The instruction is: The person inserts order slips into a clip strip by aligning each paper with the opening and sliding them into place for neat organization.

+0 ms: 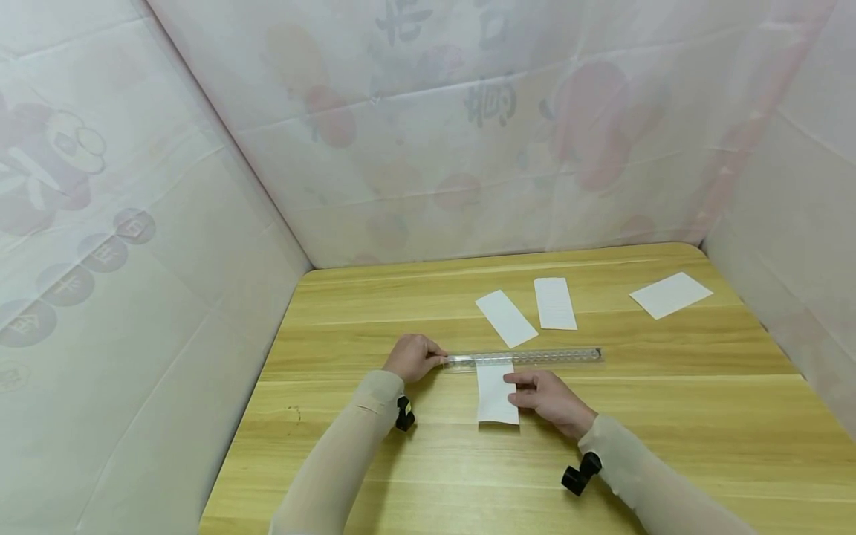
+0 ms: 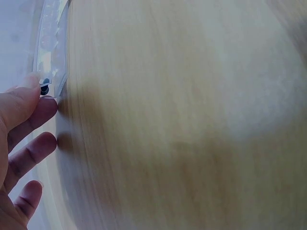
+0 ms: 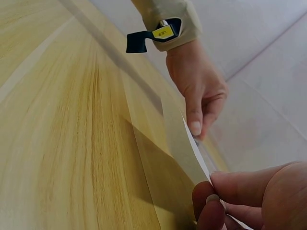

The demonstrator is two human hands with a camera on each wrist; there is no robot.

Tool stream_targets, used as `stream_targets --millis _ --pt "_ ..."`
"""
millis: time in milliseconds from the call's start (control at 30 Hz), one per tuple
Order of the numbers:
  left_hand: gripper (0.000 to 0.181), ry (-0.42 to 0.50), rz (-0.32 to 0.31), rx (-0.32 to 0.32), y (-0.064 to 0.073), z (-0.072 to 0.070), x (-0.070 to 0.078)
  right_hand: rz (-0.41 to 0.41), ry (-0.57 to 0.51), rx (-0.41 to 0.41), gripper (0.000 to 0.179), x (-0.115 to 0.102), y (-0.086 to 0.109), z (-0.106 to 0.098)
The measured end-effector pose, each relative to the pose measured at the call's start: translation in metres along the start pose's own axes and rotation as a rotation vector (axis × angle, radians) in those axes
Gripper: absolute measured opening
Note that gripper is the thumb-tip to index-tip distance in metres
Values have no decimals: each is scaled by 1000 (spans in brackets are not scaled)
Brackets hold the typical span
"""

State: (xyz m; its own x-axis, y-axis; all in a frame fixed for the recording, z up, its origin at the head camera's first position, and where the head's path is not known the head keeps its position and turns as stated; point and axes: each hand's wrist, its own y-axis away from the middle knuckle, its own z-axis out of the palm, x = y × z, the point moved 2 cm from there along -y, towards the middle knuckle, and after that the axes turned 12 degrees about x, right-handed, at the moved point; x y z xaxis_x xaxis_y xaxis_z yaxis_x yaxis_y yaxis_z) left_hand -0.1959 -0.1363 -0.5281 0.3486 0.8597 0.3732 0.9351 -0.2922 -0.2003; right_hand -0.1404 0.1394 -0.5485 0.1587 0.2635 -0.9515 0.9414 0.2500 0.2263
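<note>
My left hand [image 1: 414, 358] pinches the left end of a long, clear plastic ruler-like bar [image 1: 555, 357] lying across the table. In the left wrist view, thumb and forefinger meet at the bar's end [image 2: 52, 57], beside a small black part; the other fingers are spread. Under the bar runs the top of a white paper slip [image 1: 496, 397], its lower part towards me. With thumb and fingers, my right hand [image 1: 551, 401] pinches the slip's right edge. The right wrist view shows the paper [image 3: 180, 139] curving up off the wood at that edge.
Two white slips, one slanted [image 1: 507, 319] and one nearly straight [image 1: 555, 303], lie beyond the bar. Another slip [image 1: 671, 295] is at the far right. Printed cloth walls [image 1: 428, 148] stand along the wooden table's [image 1: 334, 319] back and sides.
</note>
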Motion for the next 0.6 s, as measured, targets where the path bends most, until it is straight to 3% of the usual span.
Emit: stream_targets --millis 600 --pt "14 28 -25 -8 1 0 1 -2 -19 -4 49 6 0 -7"
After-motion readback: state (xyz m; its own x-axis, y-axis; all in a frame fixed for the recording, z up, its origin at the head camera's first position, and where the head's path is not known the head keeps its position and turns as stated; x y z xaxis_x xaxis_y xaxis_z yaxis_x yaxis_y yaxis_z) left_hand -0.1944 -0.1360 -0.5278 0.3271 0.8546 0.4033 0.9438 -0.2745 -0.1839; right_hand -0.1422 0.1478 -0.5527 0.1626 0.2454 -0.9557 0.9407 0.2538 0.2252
